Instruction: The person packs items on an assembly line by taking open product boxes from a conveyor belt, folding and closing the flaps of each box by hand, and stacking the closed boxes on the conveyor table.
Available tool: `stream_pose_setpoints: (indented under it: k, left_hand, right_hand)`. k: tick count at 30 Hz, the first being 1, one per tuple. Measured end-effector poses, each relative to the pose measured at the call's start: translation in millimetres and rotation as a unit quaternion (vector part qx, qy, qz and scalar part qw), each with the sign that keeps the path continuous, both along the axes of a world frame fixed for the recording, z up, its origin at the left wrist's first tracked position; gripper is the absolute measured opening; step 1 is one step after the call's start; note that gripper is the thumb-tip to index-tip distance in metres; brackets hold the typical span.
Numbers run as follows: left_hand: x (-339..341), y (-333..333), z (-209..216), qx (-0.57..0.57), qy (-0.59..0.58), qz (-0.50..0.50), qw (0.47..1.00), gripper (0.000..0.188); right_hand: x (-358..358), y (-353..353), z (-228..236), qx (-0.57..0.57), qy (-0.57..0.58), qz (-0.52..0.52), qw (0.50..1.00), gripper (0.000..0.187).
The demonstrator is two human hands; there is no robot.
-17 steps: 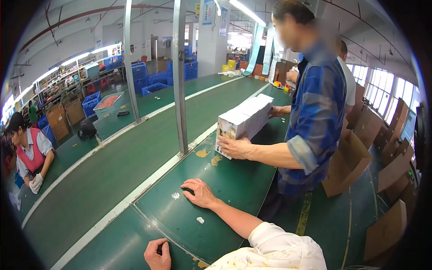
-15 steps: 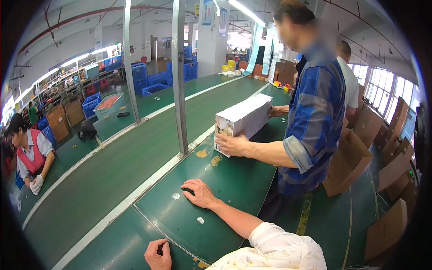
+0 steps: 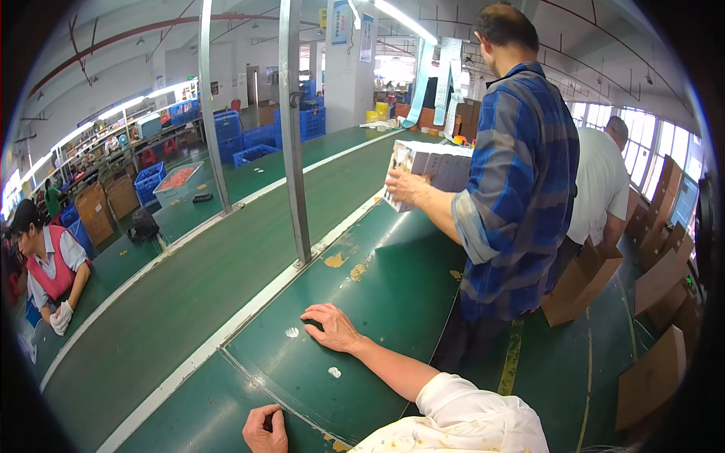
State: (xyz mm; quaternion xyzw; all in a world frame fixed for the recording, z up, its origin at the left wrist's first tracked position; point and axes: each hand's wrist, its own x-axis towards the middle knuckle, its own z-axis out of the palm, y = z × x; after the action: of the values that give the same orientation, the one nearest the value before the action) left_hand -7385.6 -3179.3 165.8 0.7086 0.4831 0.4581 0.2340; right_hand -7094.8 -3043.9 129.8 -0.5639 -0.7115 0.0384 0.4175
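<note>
My right hand [image 3: 332, 328] rests on the green tabletop [image 3: 393, 294], fingers stretched and thumb apart, holding nothing. Close to its fingertips is a small whitish patch [image 3: 292, 332], and a second pale patch [image 3: 334, 372] lies below the wrist. Nearer to me, at the lower edge, my left hand [image 3: 266, 429] is loosely curled on the table, with nothing visible in it. Beyond my hands, a co-worker in a blue plaid shirt [image 3: 521, 189] holds a row of white boxes [image 3: 438, 164] above the far part of the table.
A green conveyor belt [image 3: 226, 275] runs along the table's left side, with a metal post [image 3: 294, 136] at its edge. Across it sits a person in a pink vest [image 3: 54, 264]. Open cardboard cartons [image 3: 585, 283] and another person in white [image 3: 600, 181] are at the right.
The co-worker has carried the row of boxes away from me, farther along the table, and turned away. The person in white has bent toward the cartons. My hands have stayed in place.
</note>
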Motion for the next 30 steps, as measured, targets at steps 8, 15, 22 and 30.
stream_pose_setpoints:
  k: [8, 15, 22, 30]
  left_hand:
    - [-3, 7, -2, -0.001, 0.002, -0.014, 1.000, 0.014]
    - [0, 13, -17, 0.021, 0.023, -0.027, 0.999, 0.015]
    - [7, -1, -33, -0.022, -0.022, -0.026, 0.999, 0.017]
    - [-14, -17, -44, 0.025, -0.041, 0.005, 0.999, 0.016]
  right_hand:
    - [-3, 10, -11, 0.018, 0.009, -0.003, 1.000, 0.025]
    - [3, 13, -13, 0.023, 0.022, -0.001, 0.999, 0.022]
    - [4, -8, -6, -0.002, 0.071, -0.014, 0.997, 0.022]
    - [-22, -12, 8, 0.007, 0.079, 0.032, 0.996, 0.021]
